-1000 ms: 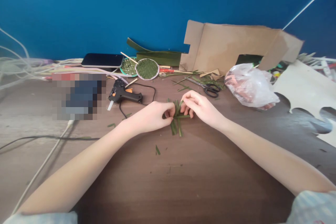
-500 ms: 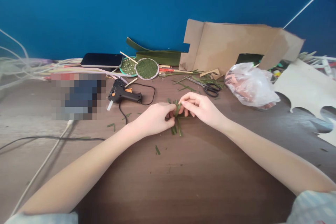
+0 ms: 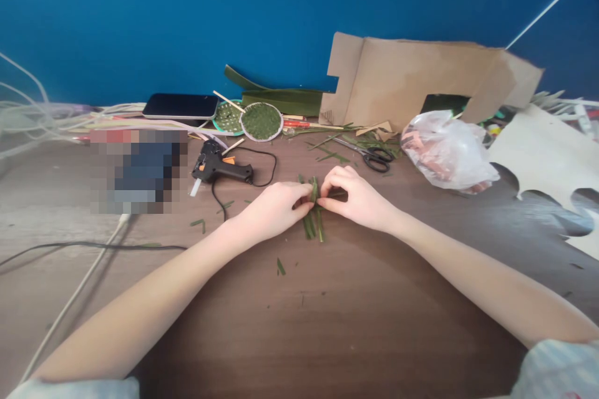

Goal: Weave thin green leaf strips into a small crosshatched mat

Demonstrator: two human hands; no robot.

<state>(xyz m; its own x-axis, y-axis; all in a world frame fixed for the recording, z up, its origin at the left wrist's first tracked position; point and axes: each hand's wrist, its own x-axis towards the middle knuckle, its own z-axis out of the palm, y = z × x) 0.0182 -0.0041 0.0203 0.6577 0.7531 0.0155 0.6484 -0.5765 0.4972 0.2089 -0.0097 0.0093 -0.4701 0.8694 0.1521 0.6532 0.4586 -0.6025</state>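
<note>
Head view, clock centred on my hands.

My left hand (image 3: 276, 206) is pinching the green leaf strips (image 3: 308, 224) between thumb and forefinger at the centre of the dial. The strips are lying across one another on the tabletop, loose ends pointing toward six. I judge that this pinch is stopping the crossing from sliding. My right hand (image 3: 360, 199) is coming in from three, thumb and forefinger nearly meeting beside the same crossing; whether they are nipping a strip, I cannot tell.

A glue gun (image 3: 222, 165) is lying at ten and scissors (image 3: 372, 157) at two, probably for easy reach. A leaf-filled disc (image 3: 262, 121) is resting at eleven, beyond the glue gun. Cut cardboard (image 3: 397, 75) is standing at one, seemingly propped by the wall; a clear plastic bag (image 3: 449, 153) is slumping between two and three.

The table (image 3: 327, 336) is showing brown wood grain, and a green clipping (image 3: 281, 267) is lying at seven. The blue wall (image 3: 187, 12) is closing off the room at twelve; pale cables (image 3: 28, 115) are crowding the far left, toward ten.
</note>
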